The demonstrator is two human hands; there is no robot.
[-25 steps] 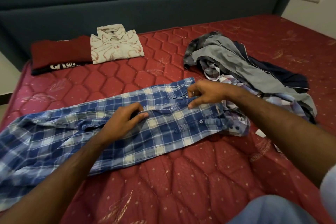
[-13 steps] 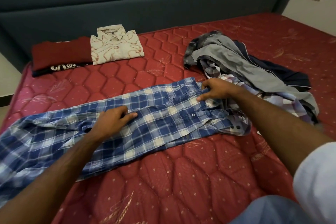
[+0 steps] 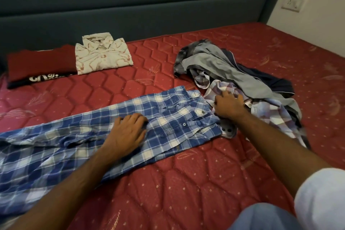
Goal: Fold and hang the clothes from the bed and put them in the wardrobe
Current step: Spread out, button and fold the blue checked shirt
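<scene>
Shirt (image 3: 164,117) flat | left grip (image 3: 127,132) released, pressing | right grip (image 3: 228,105) released | lettering unreadable

Blue plaid shirt (image 3: 78,147) cut off at left edge; collar under right hand (image 3: 228,105).

Woven checked cotton-like blue shirt (image 3: 93,147) on a quilted, faintly sheeny red mattress (image 3: 186,183).
</scene>
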